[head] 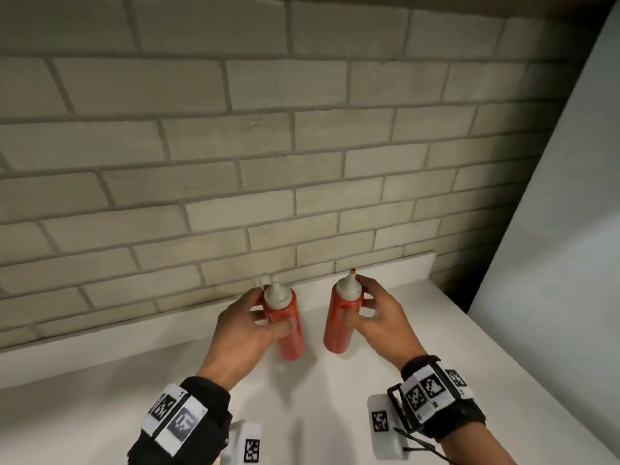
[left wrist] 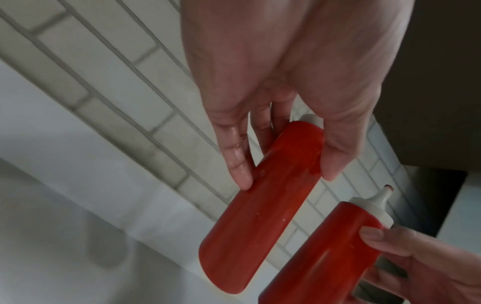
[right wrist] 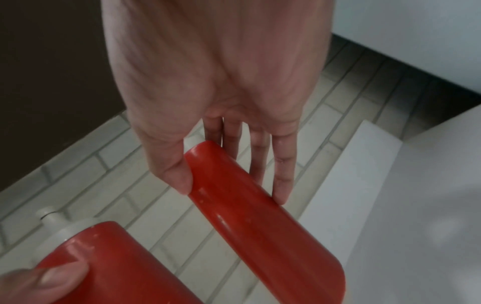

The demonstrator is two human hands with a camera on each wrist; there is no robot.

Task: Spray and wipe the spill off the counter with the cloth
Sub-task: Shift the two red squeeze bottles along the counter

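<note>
I hold two red squeeze bottles with white nozzle caps over the white counter (head: pixel 318 414), close to the back wall. My left hand (head: pixel 265 315) grips the left bottle (head: pixel 287 327) near its top, thumb in front and fingers behind; the left wrist view shows this bottle (left wrist: pixel 260 216) in the same hand (left wrist: pixel 286 176). My right hand (head: pixel 360 308) grips the right bottle (head: pixel 339 327), whose nozzle tip is stained red. In the right wrist view, thumb and fingers of that hand (right wrist: pixel 231 189) pinch the bottle (right wrist: pixel 260 226). Both bottles look lifted and slightly tilted. No cloth, sprayer or spill shows.
A pale brick-tile wall (head: pixel 268 162) rises behind the counter above a low white lip (head: pixel 167 330). A tall white panel (head: pixel 553 229) closes off the right side, with a dark gap beside the wall. Both wrists carry black bands with printed markers.
</note>
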